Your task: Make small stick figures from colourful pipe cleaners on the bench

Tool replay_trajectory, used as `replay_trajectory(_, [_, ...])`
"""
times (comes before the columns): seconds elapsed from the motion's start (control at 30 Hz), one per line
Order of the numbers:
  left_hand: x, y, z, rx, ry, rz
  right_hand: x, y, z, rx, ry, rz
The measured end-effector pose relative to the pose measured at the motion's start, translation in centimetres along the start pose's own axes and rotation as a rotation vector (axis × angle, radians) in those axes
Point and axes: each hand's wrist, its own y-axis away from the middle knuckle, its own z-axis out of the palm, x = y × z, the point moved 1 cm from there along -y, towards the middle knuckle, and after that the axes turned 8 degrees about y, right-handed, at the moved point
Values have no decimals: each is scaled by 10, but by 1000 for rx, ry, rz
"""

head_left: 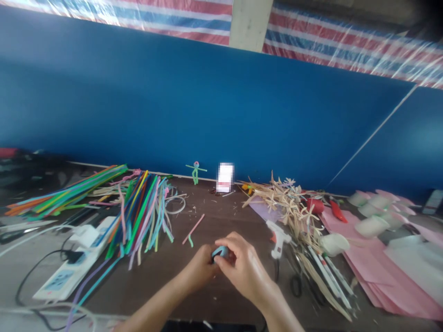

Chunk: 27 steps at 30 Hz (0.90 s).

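Observation:
Over the middle of the dark table, my two hands meet around a small light-blue curled piece (220, 252) with a dark patch beside it. My right hand (246, 262) pinches it between thumb and fingertips. From the other side my left hand (203, 262) grips its edge, most of its fingers tucked out of sight. Whether the piece is a coiled pipe cleaner I cannot tell. Just beyond my left hand lie a pink pipe cleaner (194, 228) and a short green bent one (190, 240). Against the wall stands a small green pipe-cleaner figure (195, 175).
Bundles of coloured pipe cleaners (138, 216) and a white power strip (65, 276) with cables lie left. On the right are a white glue gun (278, 239), scissors (296, 283), straw-coloured flowers (289, 198), pens (325, 272), pink sheets (377, 267) and pale cups (372, 226).

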Motion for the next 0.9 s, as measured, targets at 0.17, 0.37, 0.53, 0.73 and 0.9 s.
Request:
replay_trajectory(0.17, [-4, -2, -3, 25, -12, -105, 0, 1, -1, -16, -17, 35])
replay_trajectory(0.37, [-3, -1, -1, 24, -5, -2, -1, 1, -2, -63, -58, 14])
replay_trajectory(0.53, [-8, -1, -4, 50, -192, -12, -6, 0, -8, -160, -25, -84])
replay_trajectory(0.73, [9, 2, -6, -124, -191, 67, -5, 0, -10, -174, 28, -132])
replay_trajectory(0.9, [23, 7, -10, -164, -153, 54, 2, 0, -12, -129, 17, -77])
